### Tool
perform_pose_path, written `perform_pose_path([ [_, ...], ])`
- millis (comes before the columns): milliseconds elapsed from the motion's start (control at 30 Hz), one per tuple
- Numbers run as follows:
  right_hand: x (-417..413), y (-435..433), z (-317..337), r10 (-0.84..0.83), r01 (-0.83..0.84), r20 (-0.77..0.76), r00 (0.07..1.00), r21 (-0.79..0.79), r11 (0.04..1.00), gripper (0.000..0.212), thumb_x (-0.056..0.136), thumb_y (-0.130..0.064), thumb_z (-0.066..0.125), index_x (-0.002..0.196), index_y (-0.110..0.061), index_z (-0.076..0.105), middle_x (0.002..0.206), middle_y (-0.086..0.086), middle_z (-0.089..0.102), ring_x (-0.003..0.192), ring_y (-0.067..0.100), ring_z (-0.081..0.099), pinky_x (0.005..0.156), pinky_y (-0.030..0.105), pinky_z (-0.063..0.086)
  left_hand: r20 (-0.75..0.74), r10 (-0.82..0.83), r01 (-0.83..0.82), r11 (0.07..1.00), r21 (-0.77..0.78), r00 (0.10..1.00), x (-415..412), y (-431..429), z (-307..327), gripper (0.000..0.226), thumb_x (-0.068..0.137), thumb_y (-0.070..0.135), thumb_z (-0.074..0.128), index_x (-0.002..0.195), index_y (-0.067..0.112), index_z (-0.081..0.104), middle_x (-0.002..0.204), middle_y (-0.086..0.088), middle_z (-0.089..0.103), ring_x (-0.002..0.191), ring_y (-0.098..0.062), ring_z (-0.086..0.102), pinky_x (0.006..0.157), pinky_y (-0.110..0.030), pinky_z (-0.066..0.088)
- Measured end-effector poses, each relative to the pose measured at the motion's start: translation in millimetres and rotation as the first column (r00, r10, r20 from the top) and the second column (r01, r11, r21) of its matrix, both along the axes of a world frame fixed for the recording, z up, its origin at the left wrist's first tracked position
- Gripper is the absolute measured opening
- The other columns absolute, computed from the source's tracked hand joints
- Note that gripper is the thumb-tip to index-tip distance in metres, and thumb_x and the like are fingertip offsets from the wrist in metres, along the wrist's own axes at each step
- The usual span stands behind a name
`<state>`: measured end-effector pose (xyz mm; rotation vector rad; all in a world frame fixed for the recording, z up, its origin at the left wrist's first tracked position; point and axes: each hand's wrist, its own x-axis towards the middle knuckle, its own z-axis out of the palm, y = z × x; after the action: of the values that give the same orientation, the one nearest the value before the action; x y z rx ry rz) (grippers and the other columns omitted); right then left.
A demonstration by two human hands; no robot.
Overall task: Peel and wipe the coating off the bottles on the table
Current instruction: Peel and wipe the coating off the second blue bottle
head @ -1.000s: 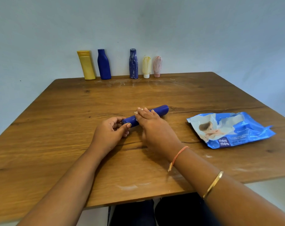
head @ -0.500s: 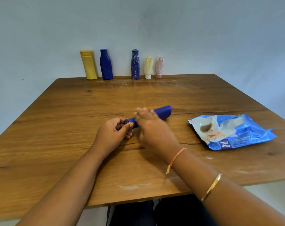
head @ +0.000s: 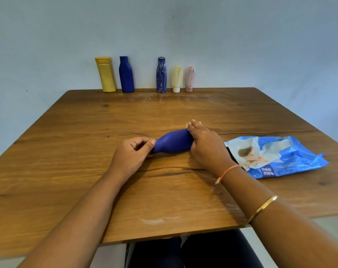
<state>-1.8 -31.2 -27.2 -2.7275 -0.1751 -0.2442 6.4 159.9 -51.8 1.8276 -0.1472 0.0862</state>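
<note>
The left hand [head: 132, 154] has its thumb and curled fingers pinched on the narrow neck end of a dark blue bottle [head: 173, 142]. The bottle lies on its side on the wooden table [head: 67, 171], a little nearer than the middle, with its neck pointing left and its wide base to the right. The right hand [head: 204, 146] is cupped over that wide end, its fingers bent down over the far side so that the base is hidden beneath them. A bit of white shows at the fingertips [head: 191, 123] — whether it is peeled coating or a wipe cannot be told. The right forearm wears an orange thread [head: 227, 171] at the wrist and a gold bangle [head: 262, 207] nearer the elbow.

Just right of the right hand lies a blue pack of wet wipes [head: 276, 157], flat and crumpled; what is left in it does not show.

Along the far edge of the table, against the wall, five containers stand upright in a row. From left to right they are a yellow bottle [head: 105, 74], a plain blue bottle [head: 126, 74], a streaked blue bottle [head: 161, 75], a cream tube [head: 177, 79] and a pink tube [head: 190, 79], both tubes cap-down and streaked. All are opaque — their contents cannot be seen. Pale smears [head: 154, 221] mark the wood near the front edge.
</note>
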Motion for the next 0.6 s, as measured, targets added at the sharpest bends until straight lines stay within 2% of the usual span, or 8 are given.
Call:
perform_pose_path([
  [67, 1, 3, -2, -0.001, 0.001, -0.023, 1.000, -0.009, 1.000, 0.058, 0.091, -0.003, 0.039, 0.146, -0.011, 0.024, 0.155, 0.003, 0.018, 0.143, 0.015, 0.013, 0.115, 0.029, 0.014, 0.002, 0.010, -0.009, 0.999, -0.036, 1.000, 0, 0, 0, 0.013, 0.090, 0.012, 0.059, 0.093, 0.019, 0.069, 0.087, 0.001, 0.068, 0.071, -0.003, 0.063, 0.070, -0.020, 0.055],
  [133, 1, 5, -4, -0.012, 0.011, -0.039, 0.999, -0.021, 1.000, 0.059, 0.091, -0.004, 0.040, 0.147, -0.011, 0.021, 0.156, 0.004, 0.015, 0.143, 0.016, 0.013, 0.114, 0.028, 0.013, -0.001, 0.004, -0.004, 0.999, -0.050, 1.000, 0, 1, 0, 0.016, 0.087, 0.011, 0.062, 0.100, 0.020, 0.066, 0.090, -0.001, 0.068, 0.073, -0.005, 0.062, 0.071, -0.019, 0.054],
  [200, 0, 7, -3, -0.031, 0.030, -0.052, 0.998, -0.027, 0.999, 0.060, 0.091, -0.004, 0.040, 0.147, -0.010, 0.020, 0.156, 0.005, 0.014, 0.143, 0.018, 0.013, 0.115, 0.028, 0.012, 0.035, -0.001, 0.000, 1.000, 0.023, 0.999, 0, 3, -1, 0.024, 0.082, 0.012, 0.069, 0.100, 0.026, 0.064, 0.094, -0.002, 0.069, 0.078, -0.009, 0.060, 0.075, -0.021, 0.051],
  [300, -3, 17, -1, -0.039, 0.038, -0.060, 0.997, -0.021, 0.999, 0.059, 0.091, -0.004, 0.039, 0.147, -0.009, 0.021, 0.155, 0.007, 0.016, 0.143, 0.020, 0.012, 0.116, 0.031, 0.009, 0.071, -0.002, -0.005, 0.995, 0.099, 0.997, 0, 2, 0, 0.031, 0.076, 0.010, 0.074, 0.099, 0.028, 0.063, 0.095, -0.001, 0.068, 0.077, -0.009, 0.056, 0.071, -0.016, 0.048],
  [367, -10, 33, 0, 0.015, -0.014, -0.064, 0.998, 0.019, 1.000, 0.061, 0.090, -0.003, 0.041, 0.147, -0.011, 0.021, 0.156, 0.005, 0.015, 0.143, 0.020, 0.011, 0.118, 0.036, 0.009, 0.067, -0.009, 0.002, 0.994, 0.107, 0.998, 1, 0, -2, 0.033, 0.075, 0.008, 0.075, 0.103, 0.022, 0.064, 0.093, -0.001, 0.068, 0.077, -0.006, 0.057, 0.071, -0.015, 0.048],
  [433, -20, 56, -2, 0.136, -0.136, -0.036, 0.990, 0.010, 0.991, 0.061, 0.090, -0.003, 0.040, 0.147, -0.012, 0.018, 0.156, 0.005, 0.013, 0.144, 0.019, 0.008, 0.118, 0.034, 0.006, 0.084, -0.023, 0.014, 0.995, 0.099, 0.996, 2, 0, -3, 0.031, 0.075, 0.006, 0.075, 0.104, 0.013, 0.065, 0.083, 0.003, 0.065, 0.068, 0.002, 0.055, 0.066, -0.012, 0.046],
  [500, -28, 73, -5, 0.259, -0.258, 0.018, 0.966, -0.048, 0.965, 0.060, 0.091, -0.004, 0.036, 0.147, -0.008, 0.016, 0.156, 0.009, 0.011, 0.144, 0.019, 0.007, 0.116, 0.029, 0.000, 0.117, -0.008, -0.006, 0.993, 0.116, 0.993, 3, 2, -5, 0.025, 0.074, 0.012, 0.070, 0.098, 0.018, 0.067, 0.079, 0.007, 0.065, 0.067, 0.001, 0.054, 0.066, -0.017, 0.045],
  [600, -28, 72, -10, 0.288, -0.281, 0.049, 0.956, -0.118, 0.952, 0.062, 0.090, -0.006, 0.038, 0.147, -0.007, 0.013, 0.156, 0.009, 0.009, 0.144, 0.019, 0.006, 0.115, 0.029, -0.001, 0.105, 0.008, -0.020, 0.993, 0.116, 0.994, 3, 3, -6, 0.024, 0.079, 0.004, 0.069, 0.100, 0.016, 0.067, 0.080, 0.006, 0.067, 0.070, -0.003, 0.057, 0.067, -0.018, 0.046],
])
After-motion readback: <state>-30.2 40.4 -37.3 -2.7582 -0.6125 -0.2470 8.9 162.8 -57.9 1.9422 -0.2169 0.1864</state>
